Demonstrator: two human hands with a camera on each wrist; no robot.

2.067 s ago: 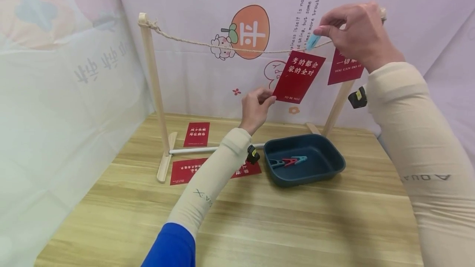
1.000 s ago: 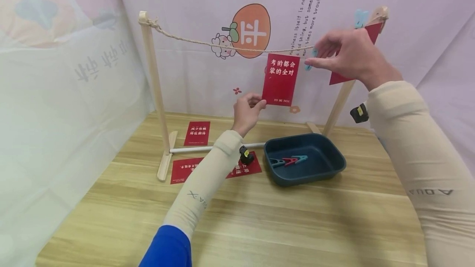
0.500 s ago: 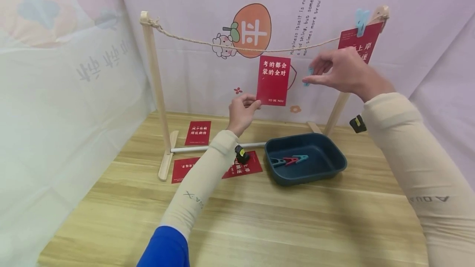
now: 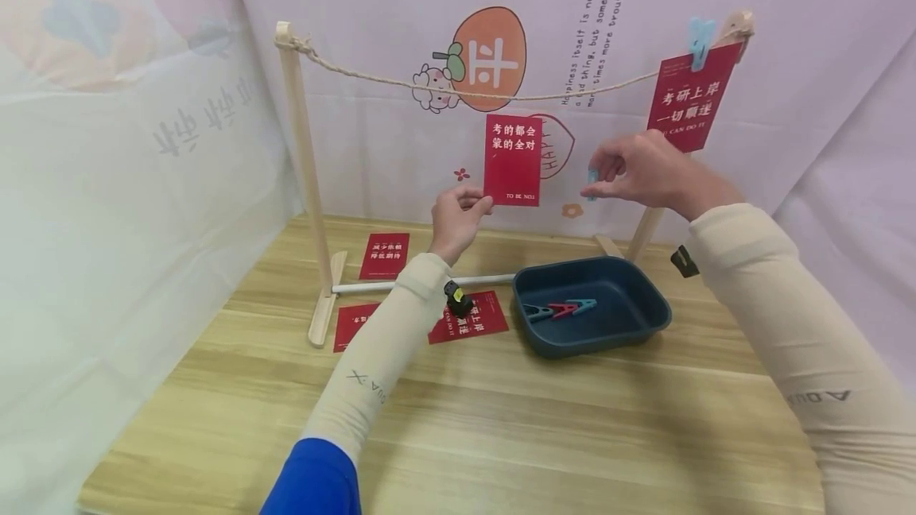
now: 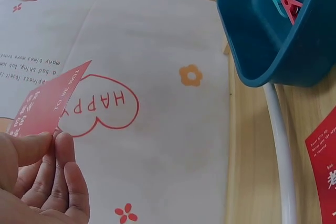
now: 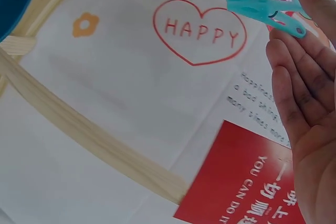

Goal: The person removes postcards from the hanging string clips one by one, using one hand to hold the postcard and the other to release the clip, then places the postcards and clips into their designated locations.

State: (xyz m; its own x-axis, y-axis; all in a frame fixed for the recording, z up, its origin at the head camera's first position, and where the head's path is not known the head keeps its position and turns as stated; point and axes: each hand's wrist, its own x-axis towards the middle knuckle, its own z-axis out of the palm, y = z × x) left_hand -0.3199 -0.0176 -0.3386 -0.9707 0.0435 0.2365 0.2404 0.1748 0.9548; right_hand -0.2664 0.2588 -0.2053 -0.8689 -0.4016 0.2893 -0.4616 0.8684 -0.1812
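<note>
My left hand [image 4: 459, 221] pinches a red card [image 4: 512, 160] by its lower left corner. The card stands upright just below the rope [image 4: 401, 83], printed side toward me. To its right, my right hand [image 4: 644, 175] pinches a light blue clothespin [image 6: 265, 8] between thumb and fingers, apart from the card. Another red card [image 4: 685, 102] hangs at the rope's right end under a light blue clothespin [image 4: 700, 42]. In the left wrist view, the fingers [image 5: 44, 179] grip the card's edge.
A dark blue basin [image 4: 608, 336] holds several clothespins, one a red clothespin [image 4: 565, 309]. More red cards lie on the table, one a card [image 4: 384, 256] behind the white rod [image 4: 365, 288]. Wooden posts [image 4: 304, 149] support the rope; a printed cloth hangs behind.
The left hand has moved left and slightly down with its card, which now stands straighter. The right hand has come down from above the rope with its clothespin, uncovering the hanging card.
</note>
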